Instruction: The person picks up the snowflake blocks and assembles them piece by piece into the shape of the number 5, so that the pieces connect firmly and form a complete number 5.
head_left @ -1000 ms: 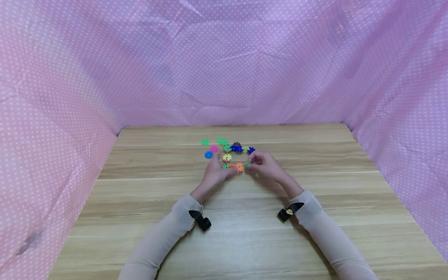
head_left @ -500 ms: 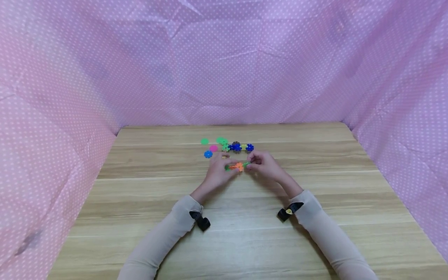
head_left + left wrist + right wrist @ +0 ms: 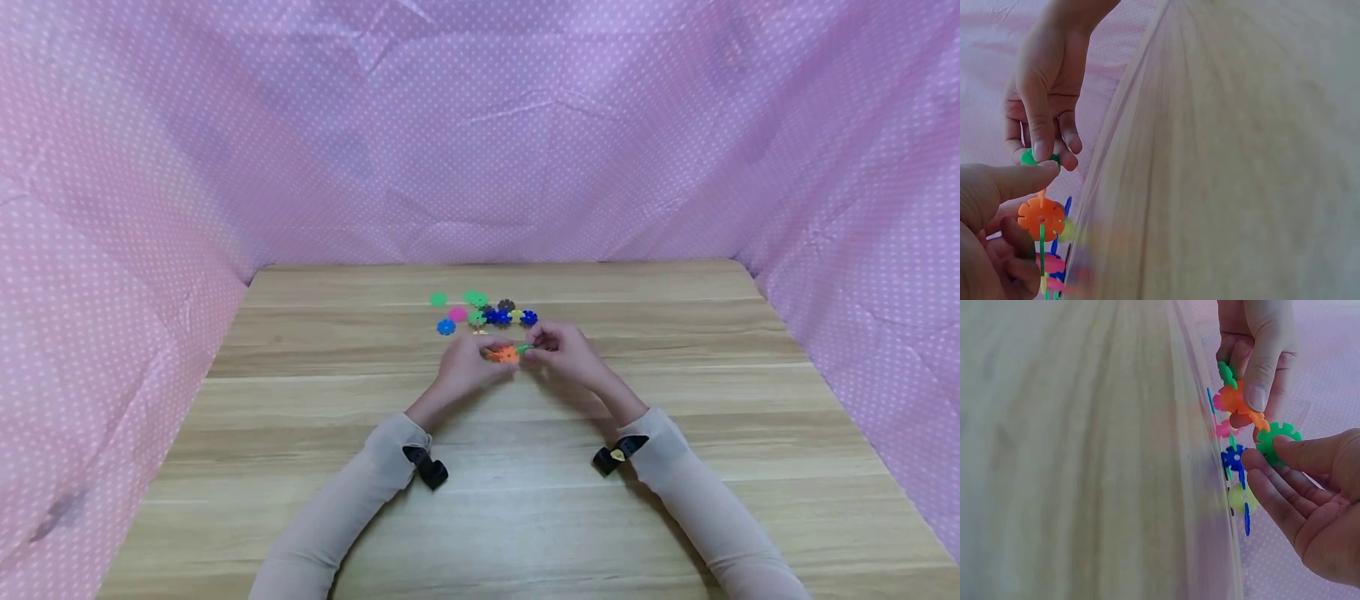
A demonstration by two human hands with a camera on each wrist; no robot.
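Observation:
My left hand point(image 3: 471, 367) grips an orange snowflake building disc point(image 3: 1233, 400) of a joined chain, its thumb across the disc in the right wrist view. My right hand point(image 3: 566, 354) pinches a green snowflake disc point(image 3: 1279, 442) between thumb and fingers. That green disc meets the orange discs edge to edge; how deep the notches sit I cannot tell. Another green disc point(image 3: 1227, 374) stands at the chain's other end, by the left fingers. Behind the hands, a row with dark blue discs point(image 3: 503, 317) and a yellow disc point(image 3: 516, 317) lies partly hidden in the wrist views.
Loose discs lie left of the row: a blue disc point(image 3: 446, 327), a pink disc point(image 3: 457, 314) and a green disc point(image 3: 438, 299). More green discs point(image 3: 476, 298) and a brown disc point(image 3: 506, 306) are near the row. Pink dotted cloth point(image 3: 480, 133) surrounds the wooden table point(image 3: 517, 517).
My left hand has moved its fingers over the chain's left part, hiding the yellow and green discs there. The blue row has shifted slightly left. My right hand keeps its pinch on the green disc.

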